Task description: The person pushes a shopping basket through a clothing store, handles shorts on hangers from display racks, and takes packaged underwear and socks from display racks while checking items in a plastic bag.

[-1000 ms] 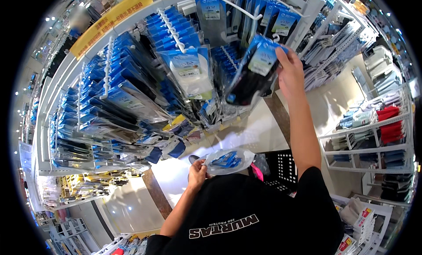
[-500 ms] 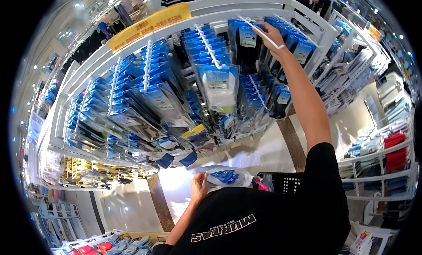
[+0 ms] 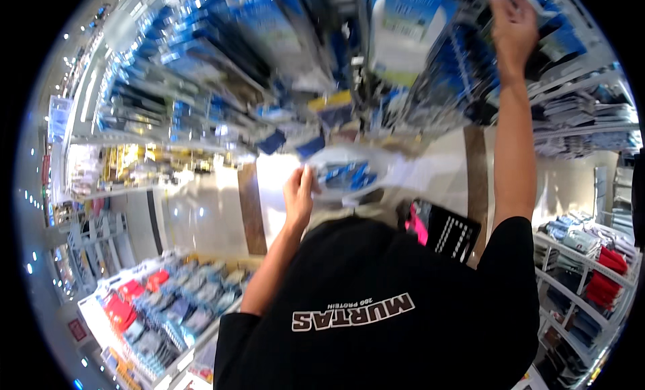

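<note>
My left hand (image 3: 299, 196) is held low in front of my chest, shut on a clear packet with blue contents (image 3: 346, 175). My right arm stretches up, and my right hand (image 3: 514, 26) sits among blue and black packets (image 3: 544, 37) hanging on a display rack (image 3: 201, 74). Its fingers are curled against them, but blur hides whether they grip one. A large pale-blue packet (image 3: 406, 27) hangs just left of that hand. My black shirt fills the lower middle of the view.
A black basket (image 3: 447, 234) with something pink in it sits by my right side. Shelves of folded clothes (image 3: 591, 255) stand at the right. A bin of packaged goods (image 3: 168, 302) lies at the lower left. Glossy floor with brown stripes (image 3: 248, 212) runs below the rack.
My right hand has carried a dark packet up to the top of the rack and stays raised there. The view has tilted down and closer, and the picture is now blurred. My left hand keeps its packet.
</note>
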### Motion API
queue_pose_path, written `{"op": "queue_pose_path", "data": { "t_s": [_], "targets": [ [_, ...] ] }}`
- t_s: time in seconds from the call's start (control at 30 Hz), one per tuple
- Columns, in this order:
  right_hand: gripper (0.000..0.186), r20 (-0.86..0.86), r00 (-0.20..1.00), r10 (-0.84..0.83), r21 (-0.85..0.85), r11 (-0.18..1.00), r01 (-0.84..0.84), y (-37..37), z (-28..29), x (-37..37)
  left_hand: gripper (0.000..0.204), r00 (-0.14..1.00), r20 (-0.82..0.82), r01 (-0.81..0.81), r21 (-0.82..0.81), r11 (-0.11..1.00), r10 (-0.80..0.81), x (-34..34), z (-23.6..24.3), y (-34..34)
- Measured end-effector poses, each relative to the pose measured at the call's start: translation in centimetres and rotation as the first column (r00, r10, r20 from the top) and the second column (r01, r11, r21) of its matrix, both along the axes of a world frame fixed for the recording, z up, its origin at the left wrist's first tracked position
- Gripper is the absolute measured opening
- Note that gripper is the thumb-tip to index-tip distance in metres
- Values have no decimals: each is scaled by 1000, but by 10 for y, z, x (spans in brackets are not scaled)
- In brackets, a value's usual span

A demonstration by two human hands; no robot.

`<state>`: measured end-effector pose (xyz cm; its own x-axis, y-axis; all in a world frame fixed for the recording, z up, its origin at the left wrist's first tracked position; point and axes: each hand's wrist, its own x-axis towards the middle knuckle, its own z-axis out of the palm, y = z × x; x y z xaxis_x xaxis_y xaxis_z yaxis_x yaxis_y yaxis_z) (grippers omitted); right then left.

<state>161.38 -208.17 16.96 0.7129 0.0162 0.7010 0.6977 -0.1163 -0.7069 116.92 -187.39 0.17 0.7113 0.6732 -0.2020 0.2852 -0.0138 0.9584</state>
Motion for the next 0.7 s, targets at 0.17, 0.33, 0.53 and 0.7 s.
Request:
{"op": "queue_pose_path", "data": {
  "t_s": [0.17,0.33,0.53,0.7],
  "targets": [
    [24,-267,949,167,177,977,-122,-28,-106,-103,25,996,43,-74,-184,980,83,4,9,-15],
    [22,-842,399,364,289,928,-236,-51,-205,-241,25,1000,17,15,-190,982,-12,1,11,-29],
    [58,-768,561,-309,-640,421,-643,-38,-169,-315,24,989,92,134,-257,957,-113,-4,7,-36],
    [37,-815,513,-268,-560,588,-583,-50,-187,-327,22,967,122,250,-280,927,-224,-22,9,-37]
  ]
}}
